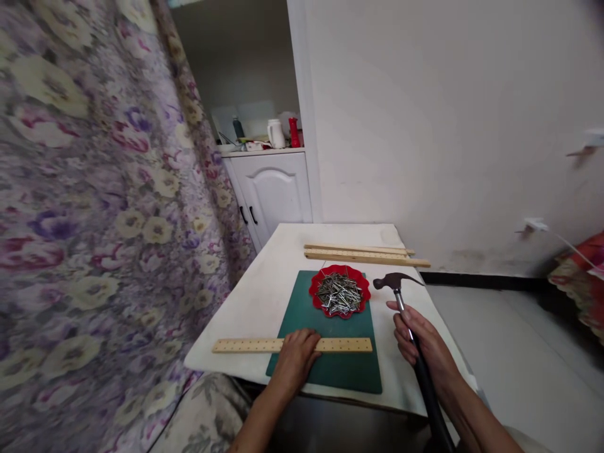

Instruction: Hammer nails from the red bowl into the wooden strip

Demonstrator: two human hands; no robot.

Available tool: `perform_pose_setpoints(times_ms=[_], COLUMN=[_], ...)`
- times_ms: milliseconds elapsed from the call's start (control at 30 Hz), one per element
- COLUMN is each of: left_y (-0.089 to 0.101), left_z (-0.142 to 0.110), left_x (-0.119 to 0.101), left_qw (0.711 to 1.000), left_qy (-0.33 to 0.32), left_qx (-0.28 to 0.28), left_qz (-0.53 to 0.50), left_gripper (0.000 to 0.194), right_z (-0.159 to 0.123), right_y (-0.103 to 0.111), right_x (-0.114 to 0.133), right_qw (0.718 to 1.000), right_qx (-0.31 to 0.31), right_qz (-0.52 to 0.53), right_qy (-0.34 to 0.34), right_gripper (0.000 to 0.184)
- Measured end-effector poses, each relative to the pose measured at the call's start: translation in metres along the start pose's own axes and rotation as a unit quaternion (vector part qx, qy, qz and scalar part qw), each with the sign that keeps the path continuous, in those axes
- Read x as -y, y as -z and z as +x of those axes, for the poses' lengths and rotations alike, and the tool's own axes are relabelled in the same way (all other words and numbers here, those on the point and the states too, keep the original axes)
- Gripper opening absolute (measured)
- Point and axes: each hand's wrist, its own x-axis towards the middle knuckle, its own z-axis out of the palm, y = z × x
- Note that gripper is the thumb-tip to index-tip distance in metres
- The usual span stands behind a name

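Observation:
My left hand (pixel 298 357) is wrapped over the middle of a pale wooden strip (pixel 346 345) dotted with rows of small dark marks or holes. The strip lies crosswise over a green mat (pixel 337 374), its left end reaching past the mat. In my right hand (pixel 427 340) is a claw hammer (pixel 397 281), gripped around the shaft above its black handle. Its head is raised at the table's right side, the claw pointing right. Between the hands, farther back, a red scalloped dish (pixel 313 290) holds a heap of nails (pixel 340 292).
More wooden strips (pixel 363 257) lie together at the back of the white table (pixel 245 314), some jutting past its right edge. A flowered curtain (pixel 117 220) hangs at left. A white cabinet (pixel 278 189) and a wall (pixel 425 126) stand behind.

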Motion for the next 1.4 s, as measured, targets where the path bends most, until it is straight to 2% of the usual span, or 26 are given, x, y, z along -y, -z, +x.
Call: perform_pose_setpoints(times_ms=[267,433,533,667,833,967,1267,1400], left_y=[-0.005,0.002,0.01,0.014,0.004,-0.006,-0.015,-0.013], left_z=[-0.003,0.008,0.026,0.063,0.111,0.134,0.142,0.139], left_x=[-0.005,-0.017,-0.024,-0.027,-0.023,-0.019,-0.022,-0.024], left_qw=[0.999,0.995,0.988,0.98,0.983,0.986,0.987,0.98], left_qy=[-0.01,0.004,0.028,0.045,0.077,0.093,0.121,0.116], left_qx=[-0.047,-0.076,-0.102,-0.13,-0.14,-0.126,-0.106,-0.145], left_qz=[-0.02,-0.067,-0.116,-0.14,-0.089,-0.054,-0.014,-0.076], left_gripper=[0.038,0.029,0.023,0.019,0.013,0.013,0.011,0.013], right_z=[0.003,0.009,0.013,0.018,0.021,0.023,0.023,0.023], right_y=[0.004,0.003,0.001,-0.001,-0.001,-0.002,-0.004,-0.004], right_x=[-0.002,-0.004,-0.004,-0.005,-0.004,-0.003,-0.006,-0.008], right_qw=[1.0,1.0,1.0,1.0,0.999,0.999,0.999,0.999], right_qx=[-0.006,-0.005,-0.002,-0.001,-0.016,-0.02,-0.014,-0.009], right_qz=[0.005,0.007,0.013,0.022,0.027,0.027,0.03,0.02], right_qy=[0.01,0.012,0.009,0.0,-0.007,-0.012,-0.019,-0.023], right_gripper=[0.024,0.024,0.023,0.022,0.023,0.025,0.029,0.029])
